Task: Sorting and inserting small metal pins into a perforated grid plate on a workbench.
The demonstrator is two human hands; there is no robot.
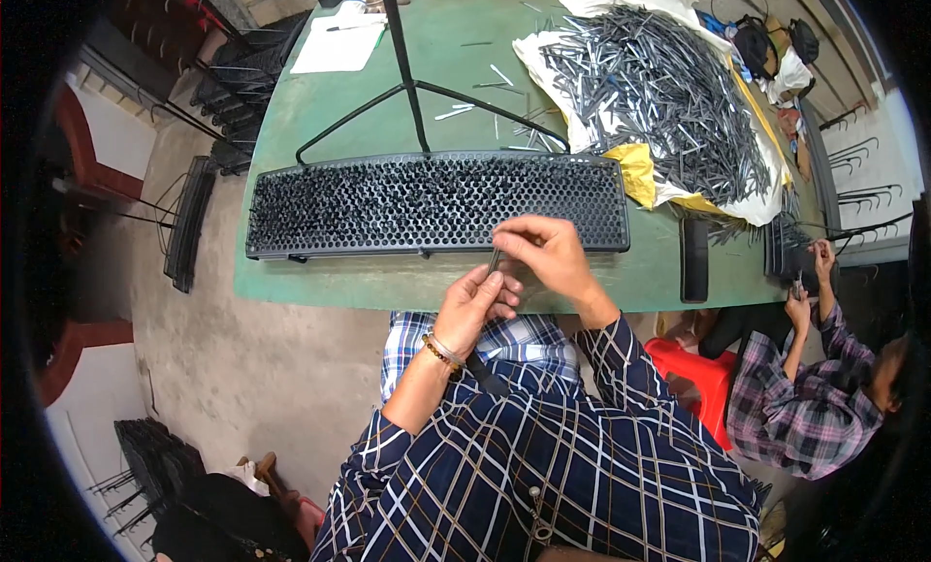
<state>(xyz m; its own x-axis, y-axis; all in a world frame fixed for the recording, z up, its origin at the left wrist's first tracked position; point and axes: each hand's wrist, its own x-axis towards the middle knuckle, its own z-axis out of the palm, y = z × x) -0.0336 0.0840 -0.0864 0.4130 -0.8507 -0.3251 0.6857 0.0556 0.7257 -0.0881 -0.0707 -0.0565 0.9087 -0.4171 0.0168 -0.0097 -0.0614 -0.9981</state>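
Observation:
A long black perforated rack (436, 203) lies across the table in front of me. Dark pieces fill most of its holes, while bare holes show toward its right end. Just off its front edge, my left hand (472, 308) is closed around a few thin dark metal strips (496, 259), which point up toward the rack. My right hand (551, 256) is pinched at the rack's front edge, above the strips' upper ends. Its fingertips hide whatever is between them. Thin black rods (413, 81) rise from the rack's back edge.
A big heap of metal strips (659, 96) lies on white and yellow sacking at the back right of the green table (359, 281). Near it is a black flat bar (694, 261). A co-worker (815, 397) works at right beside a red stool (690, 378). More racks (190, 223) stand left.

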